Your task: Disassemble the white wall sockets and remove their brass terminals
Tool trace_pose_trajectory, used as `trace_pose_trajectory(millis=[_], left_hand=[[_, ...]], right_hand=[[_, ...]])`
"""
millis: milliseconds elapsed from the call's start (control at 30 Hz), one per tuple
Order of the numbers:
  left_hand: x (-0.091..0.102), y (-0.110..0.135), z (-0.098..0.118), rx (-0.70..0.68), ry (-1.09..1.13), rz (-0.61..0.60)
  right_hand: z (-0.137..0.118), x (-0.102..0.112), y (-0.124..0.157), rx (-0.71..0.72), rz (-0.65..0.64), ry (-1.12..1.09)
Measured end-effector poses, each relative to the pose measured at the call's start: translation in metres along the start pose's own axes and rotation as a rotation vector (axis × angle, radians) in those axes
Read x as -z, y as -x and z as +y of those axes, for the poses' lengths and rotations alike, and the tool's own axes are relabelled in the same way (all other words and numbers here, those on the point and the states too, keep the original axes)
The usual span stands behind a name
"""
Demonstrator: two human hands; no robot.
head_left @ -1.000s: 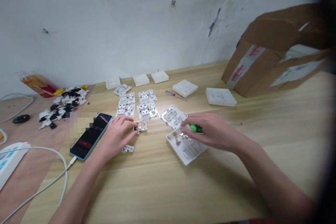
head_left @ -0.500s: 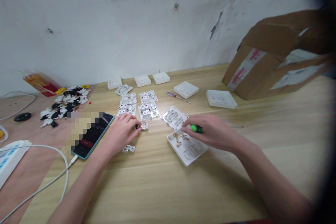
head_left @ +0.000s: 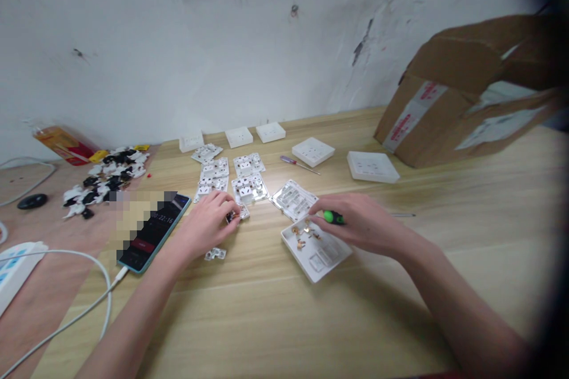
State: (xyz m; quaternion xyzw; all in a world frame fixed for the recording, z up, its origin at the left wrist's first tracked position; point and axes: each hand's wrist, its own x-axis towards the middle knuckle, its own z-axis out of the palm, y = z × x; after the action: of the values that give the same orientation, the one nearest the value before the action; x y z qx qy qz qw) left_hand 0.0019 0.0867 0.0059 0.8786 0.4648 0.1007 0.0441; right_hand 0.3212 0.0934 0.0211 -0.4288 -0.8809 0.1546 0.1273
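A: How much done on the big table?

B: Hard to be sure. On the far side, five white boxes with little holes on top. Nearer, left of the middle, five socket plates with parts on them. Maybe all put aside as done.

A: And still left?

B: Close by, one open box, just beside an extra plate. Probably only partway there.

A: Fingers on the right hand?

B: Curled around a green screwdriver, over the open box. Thumb and first finger almost meeting; cannot tell about anything tiny between.

A: On the left hand?

B: Thumb and first finger close together, pinching a small white block, just nearer than the socket plates.

A: And the tiniest?

B: Gold bits, loose inside the open box.
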Motion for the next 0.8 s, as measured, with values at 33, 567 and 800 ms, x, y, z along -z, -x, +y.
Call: trace_pose_trajectory(millis=[33, 567, 800], left_hand=[[0.0, -0.001, 0.0, 0.002, 0.004, -0.002], [0.005, 0.006, -0.001, -0.035, 0.237, 0.192], [0.006, 0.016, 0.021, 0.006, 0.535, 0.224]], right_hand=[[0.0, 0.0, 0.0, 0.002, 0.001, -0.001], [0.0, 0.003, 0.001, -0.013, 0.002, -0.011], [0.001, 0.009, 0.002, 0.018, 0.02, -0.081]])
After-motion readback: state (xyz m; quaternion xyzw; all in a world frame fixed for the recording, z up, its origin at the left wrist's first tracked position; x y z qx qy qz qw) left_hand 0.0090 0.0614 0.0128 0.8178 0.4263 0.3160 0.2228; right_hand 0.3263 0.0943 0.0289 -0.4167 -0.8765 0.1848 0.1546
